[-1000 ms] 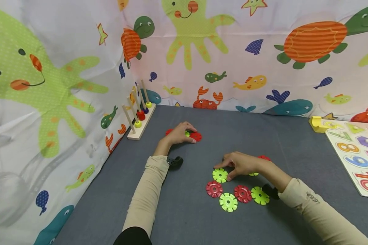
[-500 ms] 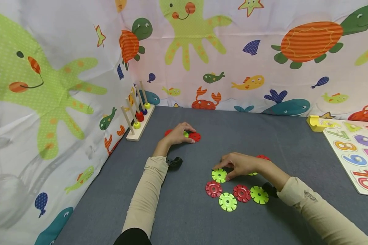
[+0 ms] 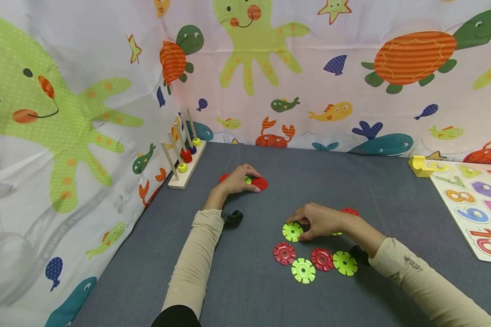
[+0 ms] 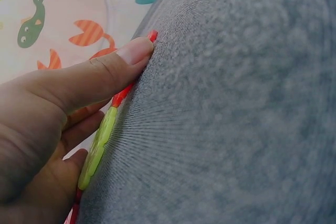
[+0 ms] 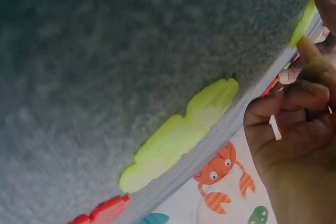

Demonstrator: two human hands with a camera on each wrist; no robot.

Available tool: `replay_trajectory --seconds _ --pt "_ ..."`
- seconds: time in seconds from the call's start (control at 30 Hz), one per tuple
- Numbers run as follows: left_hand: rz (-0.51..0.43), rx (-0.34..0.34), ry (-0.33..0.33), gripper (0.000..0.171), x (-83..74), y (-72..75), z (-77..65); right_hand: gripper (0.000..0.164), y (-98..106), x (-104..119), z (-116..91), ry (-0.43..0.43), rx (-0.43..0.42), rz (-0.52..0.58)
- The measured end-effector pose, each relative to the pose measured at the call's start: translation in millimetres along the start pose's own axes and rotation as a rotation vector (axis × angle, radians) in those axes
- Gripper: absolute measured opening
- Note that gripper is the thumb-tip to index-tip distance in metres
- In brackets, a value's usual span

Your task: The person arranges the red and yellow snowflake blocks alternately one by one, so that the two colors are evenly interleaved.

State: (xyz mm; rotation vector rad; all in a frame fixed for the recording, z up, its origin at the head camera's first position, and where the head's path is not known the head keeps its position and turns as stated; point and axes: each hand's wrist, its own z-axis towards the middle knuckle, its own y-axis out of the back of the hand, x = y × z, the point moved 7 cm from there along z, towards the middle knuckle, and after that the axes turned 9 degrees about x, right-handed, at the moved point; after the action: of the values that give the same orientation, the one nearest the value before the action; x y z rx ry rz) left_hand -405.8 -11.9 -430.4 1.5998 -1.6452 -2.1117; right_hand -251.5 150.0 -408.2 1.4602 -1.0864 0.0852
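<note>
In the head view, my left hand (image 3: 240, 179) holds a red notched disc (image 3: 260, 183) between thumb and fingers. A green disc (image 4: 98, 150) and another red one (image 3: 223, 177) lie in line with it, partly hidden by the hand. Nearer to me, my right hand (image 3: 317, 220) pinches a green notched disc (image 3: 292, 232) between thumb and index finger. Just below this disc is a red disc (image 3: 284, 253). Beside it are a green disc (image 3: 303, 271), a red disc (image 3: 322, 259) and another green disc (image 3: 345, 263).
Past my right wrist a red disc (image 3: 351, 211) and a green one (image 3: 337, 234) show partly. A wooden peg stand (image 3: 181, 178) with coloured beads is at the back left. A number puzzle board (image 3: 470, 206) and a yellow block (image 3: 421, 166) lie at the right.
My right hand has shifted the pinched green disc slightly away from the red disc below it, leaving a small gap. The left hand keeps its place.
</note>
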Motion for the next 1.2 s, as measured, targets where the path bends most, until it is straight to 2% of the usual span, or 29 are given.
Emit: replay_trajectory --seconds 0.17,0.3,0.4,0.53,0.73,0.9,1.1,1.2 --pt "0.004 0.003 0.008 0.045 0.1 0.8 0.2 0.043 26.1 -9.2 2.7 -0.014 -0.096 -0.038" --pt "0.007 -0.005 0.017 0.045 1.5 0.1 -1.2 0.042 53.8 -27.3 13.1 -0.1 -0.194 -0.021" --pt "0.021 -0.005 0.011 0.044 2.3 -1.3 -1.2 0.043 64.5 -43.9 24.5 -0.178 -0.237 -0.022" --pt "0.031 0.007 0.004 0.045 1.8 -2.4 -0.5 0.044 67.1 -60.4 38.5 -0.259 -0.256 -0.004" --pt "0.056 0.005 -0.002 0.044 -1.2 1.5 0.6 0.043 70.4 -61.0 55.2 -0.262 -0.292 0.046" --pt "0.079 0.028 -0.007 0.045 -5.3 0.2 3.0 0.047 67.9 -59.8 63.1 -0.302 -0.278 0.051" --pt "0.052 0.036 0.013 0.045 -2.7 0.6 1.0 0.049 65.5 -62.2 66.3 -0.309 -0.28 0.077" --pt "0.026 0.038 0.001 0.045 -2.1 1.2 -1.1 0.049 65.6 -63.3 67.6 -0.31 -0.277 0.09"
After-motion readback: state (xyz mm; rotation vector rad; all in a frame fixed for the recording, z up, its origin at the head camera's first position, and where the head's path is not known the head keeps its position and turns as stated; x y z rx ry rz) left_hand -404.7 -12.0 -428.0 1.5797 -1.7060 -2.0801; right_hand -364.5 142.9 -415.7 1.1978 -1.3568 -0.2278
